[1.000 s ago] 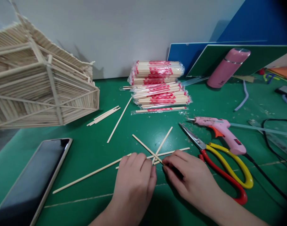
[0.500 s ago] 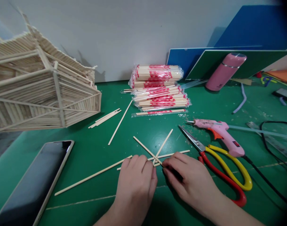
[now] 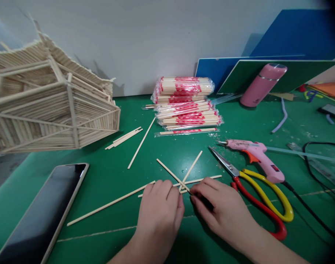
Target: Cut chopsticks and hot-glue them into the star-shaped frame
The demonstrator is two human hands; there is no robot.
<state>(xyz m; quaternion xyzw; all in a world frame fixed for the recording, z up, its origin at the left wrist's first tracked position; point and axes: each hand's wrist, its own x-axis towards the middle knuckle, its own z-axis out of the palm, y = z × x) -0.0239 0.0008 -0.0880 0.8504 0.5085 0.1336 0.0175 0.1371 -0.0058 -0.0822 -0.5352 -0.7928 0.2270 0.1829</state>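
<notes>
On the green table [image 3: 101, 248], between the phone [image 3: 45, 212] and the red-and-yellow-handled scissors [image 3: 237, 173], a slanting chopstick [image 3: 169, 171] crosses over an opposite-leaning chopstick [image 3: 195, 163] and a low-angled chopstick [image 3: 214, 177], its near end apparently pinched in the narrowed fingers of the right hand [image 3: 218, 205]. Just beside the crossing, the left hand [image 3: 160, 212] lies palm down with fingers curled, and whether they grip anything cannot be told. Light, even pressure and still wrists would probably best keep these 3 sticks from rolling where they meet.
</notes>
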